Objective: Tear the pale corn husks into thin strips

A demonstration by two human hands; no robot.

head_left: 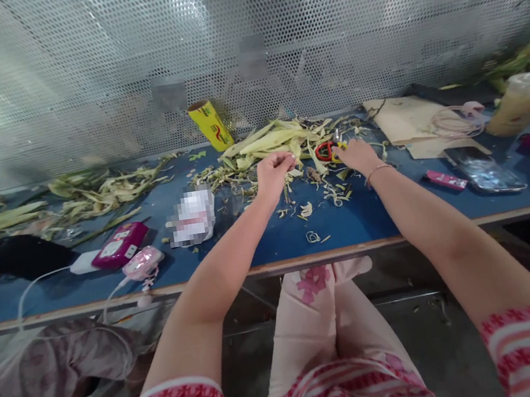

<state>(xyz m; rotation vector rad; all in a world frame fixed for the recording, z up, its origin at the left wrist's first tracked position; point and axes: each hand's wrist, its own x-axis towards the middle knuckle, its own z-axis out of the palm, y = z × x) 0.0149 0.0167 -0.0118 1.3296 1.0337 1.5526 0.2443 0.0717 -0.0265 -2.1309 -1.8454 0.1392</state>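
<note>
My left hand (275,174) is over the table with its thumb and fingers pinched together. A tiny pale bit shows at the fingertips, too small to name. My right hand (360,157) has its fingers on the yellow part of a pair of scissors (324,152) with red and yellow handles. Their metal part points up, away from me. Behind both hands lies a heap of pale green corn husks (276,136). Shredded husk strips (338,193) and small scraps are scattered on the blue table (271,243) under and between my hands.
A yellow tube (211,126) stands tilted near the perforated metal panel (292,43). To the left are a blurred white packet (193,216), a purple device (120,246) and more husks (106,193). On the right are brown paper (396,119), a phone (484,169) and a drink cup (520,103).
</note>
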